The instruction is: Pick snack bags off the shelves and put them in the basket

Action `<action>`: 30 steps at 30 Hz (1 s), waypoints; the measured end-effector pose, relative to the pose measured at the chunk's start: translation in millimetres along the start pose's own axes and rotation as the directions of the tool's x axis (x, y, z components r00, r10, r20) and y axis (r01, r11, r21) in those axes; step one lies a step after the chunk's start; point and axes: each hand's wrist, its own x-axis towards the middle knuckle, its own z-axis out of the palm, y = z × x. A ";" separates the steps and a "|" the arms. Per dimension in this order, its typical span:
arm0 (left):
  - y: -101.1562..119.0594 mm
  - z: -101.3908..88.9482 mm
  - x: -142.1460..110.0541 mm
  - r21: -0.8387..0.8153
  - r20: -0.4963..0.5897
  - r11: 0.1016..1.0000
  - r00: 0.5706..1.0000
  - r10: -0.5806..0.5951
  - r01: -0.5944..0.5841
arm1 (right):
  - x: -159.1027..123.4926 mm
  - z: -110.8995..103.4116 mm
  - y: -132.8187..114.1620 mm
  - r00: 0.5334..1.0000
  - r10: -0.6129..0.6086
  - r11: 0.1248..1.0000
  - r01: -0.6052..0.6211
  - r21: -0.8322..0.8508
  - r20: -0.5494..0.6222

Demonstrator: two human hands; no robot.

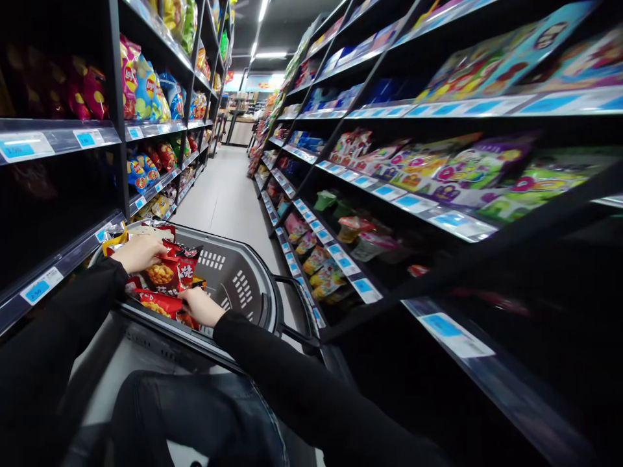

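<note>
A grey shopping basket (pixel 253 272) stands in front of me with several snack bags gathered at its left end. My left hand (pixel 139 253) has its fingers closed over the upper edge of a red snack bag (pixel 182 272) with a picture of golden food. My right hand (pixel 202 306) pinches the right side of another red snack bag (pixel 158 302), lower and nearer to me. A yellow and black bag (pixel 114 243) is partly hidden behind my left hand. My fingertips are partly covered by the bags.
On the left, shelves hold chip bags (pixel 146 84) behind a price-tag rail (pixel 43 285). Shelves on the right carry colourful candy bags (pixel 467 165) and cups (pixel 355 228). A pale aisle floor (pixel 214 181) runs between them. The basket's black handle (pixel 302 292) lies toward the right shelves.
</note>
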 end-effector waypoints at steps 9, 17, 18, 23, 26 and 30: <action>18.4 28.1 20.0 0.011 0.188 0.996 0.979 0.082 -0.085 | 2.2 -8.7 0.4 0.999 -0.009 0.999 0.008 0.036 0.031; 25.2 47.3 13.2 -0.030 0.191 0.985 0.966 0.173 -0.170 | -2.5 -15.8 -15.3 0.995 0.069 0.987 -0.078 0.143 0.068; 23.8 49.4 10.9 -0.044 0.197 0.984 0.964 0.180 -0.174 | -3.1 -23.2 -13.9 0.993 0.080 0.981 -0.094 0.167 0.091; 4.8 51.2 7.4 -0.106 0.226 0.991 0.968 0.109 -0.087 | 12.6 -95.4 38.8 0.949 0.200 0.907 -0.274 0.319 0.245; -1.3 46.6 8.8 -0.126 0.246 0.991 0.966 0.080 -0.050 | 39.9 -115.3 77.7 0.913 0.370 0.830 -0.408 0.381 0.173; 5.3 40.9 10.8 -0.117 0.275 0.993 0.960 0.048 -0.016 | 75.1 -72.4 88.2 0.903 0.422 0.760 -0.399 0.513 0.078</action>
